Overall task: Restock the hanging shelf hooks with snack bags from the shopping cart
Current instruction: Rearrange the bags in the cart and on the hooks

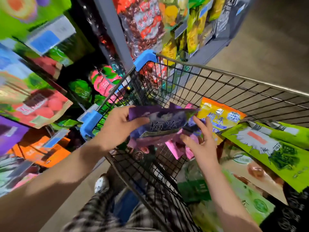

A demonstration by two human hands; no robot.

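A purple snack bag (160, 124) hangs over the wire shopping cart (217, 84), gripped at its left end by my left hand (117, 126), thumb on top. My right hand (200, 139) reaches in from the right with fingers spread and straight, touching the bag's right end. Under it lie pink bags (175, 148) and a yellow bag (219, 116). Long green bags (267, 146) rest across the cart's right side. Hanging shelf hooks with snack bags (147, 25) stand behind the cart.
To the left, blurred hanging bags in red (41, 108), orange (41, 151) and purple fill the display close to my left arm. Blue plastic corners (90, 123) cap the cart's rim. Bare floor (267, 39) lies at the upper right. My shoe (101, 183) shows below.
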